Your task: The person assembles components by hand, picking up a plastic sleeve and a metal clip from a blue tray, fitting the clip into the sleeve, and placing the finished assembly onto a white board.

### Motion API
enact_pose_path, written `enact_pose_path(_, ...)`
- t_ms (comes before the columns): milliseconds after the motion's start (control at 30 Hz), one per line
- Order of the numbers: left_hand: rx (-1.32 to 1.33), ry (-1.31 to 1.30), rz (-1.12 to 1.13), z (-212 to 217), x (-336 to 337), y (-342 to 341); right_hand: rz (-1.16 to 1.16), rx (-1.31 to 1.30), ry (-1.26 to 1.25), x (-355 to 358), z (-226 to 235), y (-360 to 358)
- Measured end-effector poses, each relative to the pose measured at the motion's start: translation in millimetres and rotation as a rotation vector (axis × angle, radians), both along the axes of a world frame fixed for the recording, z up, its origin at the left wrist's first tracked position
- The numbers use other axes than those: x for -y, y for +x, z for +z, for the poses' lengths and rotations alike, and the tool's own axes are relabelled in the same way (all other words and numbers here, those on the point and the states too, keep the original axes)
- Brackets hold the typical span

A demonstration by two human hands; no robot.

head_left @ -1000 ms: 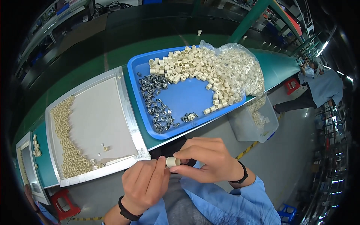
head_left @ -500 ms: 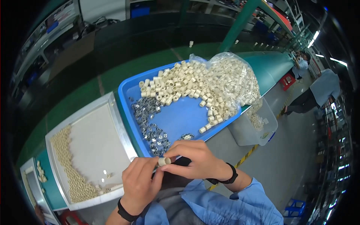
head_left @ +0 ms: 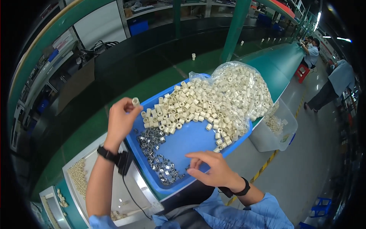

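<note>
At left of centre, the left hand (head_left: 121, 121) pinches a cream ring (head_left: 135, 101) aloft over the blue tray (head_left: 198, 141). Lower centre, the right hand (head_left: 211, 168) reaches loosely curled toward the metal clips (head_left: 156, 152). This looks like the pick-up step; next calls for gripping one clip.

A matt cream plastic ring (head_left: 135, 101) is pinched by the left hand (head_left: 121, 121). Shiny metal clips (head_left: 156, 154), bright silver, are heaped at the near left of a smooth blue plastic tray (head_left: 190, 143); the right hand (head_left: 210, 168) is held just above them. Matt cream rings (head_left: 190, 108) are seen spilling from a clear, crinkled plastic bag (head_left: 238, 97). A dull metal tray (head_left: 131, 191) lies at the left.
</note>
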State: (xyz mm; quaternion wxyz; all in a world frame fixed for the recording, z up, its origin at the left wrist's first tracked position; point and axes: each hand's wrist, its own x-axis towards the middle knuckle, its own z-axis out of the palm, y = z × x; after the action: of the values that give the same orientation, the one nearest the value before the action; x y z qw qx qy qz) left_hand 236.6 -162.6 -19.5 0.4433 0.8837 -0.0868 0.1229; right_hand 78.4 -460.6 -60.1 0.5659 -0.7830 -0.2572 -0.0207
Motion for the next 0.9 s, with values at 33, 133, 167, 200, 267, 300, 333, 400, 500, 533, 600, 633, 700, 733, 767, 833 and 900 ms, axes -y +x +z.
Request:
enact_pose_path(33, -0.036, -0.005, 0.017, -9.3, 0.5, 28.0, -0.041, -0.021, 0.014, 7.6, -1.4, -2.1)
enact_pose_path(133, -0.057, 0.056, 0.037, -35.6, -3.5, 101.4, -0.127, -0.064, 0.048, 24.7, -0.1, -1.5)
enact_pose_path(167, -0.044, 0.109, 0.045, -45.1, -6.7, 123.9, -0.148, -0.046, 0.034, 29.3, -1.4, 0.2)
enact_pose_path(200, -0.050, 0.112, 0.029, -56.8, -12.2, 147.0, -0.172, -0.032, 0.017, 34.5, -2.7, 0.8)
enact_pose_path(267, -0.075, 0.083, -0.020, -82.2, -29.8, 190.1, -0.214, -0.033, -0.008, 39.8, -4.2, 1.6)
enact_pose_path(300, -0.094, 0.066, -0.049, -91.9, -31.1, 205.8, -0.221, -0.042, -0.009, 44.3, -4.4, 2.8)
enact_pose_path(333, -0.111, 0.064, -0.066, -101.1, -35.6, 219.3, -0.223, -0.051, -0.010, 48.0, -4.6, 4.7)
enact_pose_path(400, -0.093, 0.074, -0.069, -109.6, -36.3, 237.1, -0.242, -0.074, -0.022, 54.9, -6.8, 9.3)
enact_pose_path(500, -0.127, 0.216, -0.060, -112.6, -32.7, 248.9, -0.235, -0.062, -0.033, 59.7, -12.8, 16.6)
enact_pose_path(533, -0.135, 0.208, -0.076, -115.4, -35.0, 251.3, -0.249, -0.071, -0.043, 60.6, -11.9, 20.0)
enact_pose_path(600, -0.164, 0.256, -0.101, -122.6, -39.1, 256.6, -0.257, -0.005, -0.160, 64.9, -8.1, 26.6)
enact_pose_path(633, -0.176, 0.257, -0.118, -125.1, -39.6, 259.7, -0.270, 0.030, -0.225, 65.2, -6.0, 26.2)
enact_pose_path(700, -0.160, 0.207, -0.213, -148.7, -54.0, 287.4, -0.322, 0.121, -0.314, 63.6, -9.6, 32.8)
enact_pose_path(733, -0.244, 0.316, -0.181, -155.2, -89.6, 296.9, -0.331, 0.208, -0.379, 62.4, -11.9, 41.9)
enact_pose_path(767, -0.256, 0.181, -0.197, -159.1, -40.0, 286.1, -0.347, 0.245, -0.447, 74.5, -21.7, 44.2)
enact_pose_path(833, -0.180, 0.133, -0.297, -168.9, -70.3, 294.6, -0.264, 0.336, -0.400, 56.5, -41.8, 48.6)
enact_pose_path(900, -0.134, 0.144, -0.241, -190.5, -116.3, 309.1, -0.153, 0.363, -0.368, 26.1, -46.5, 51.7)
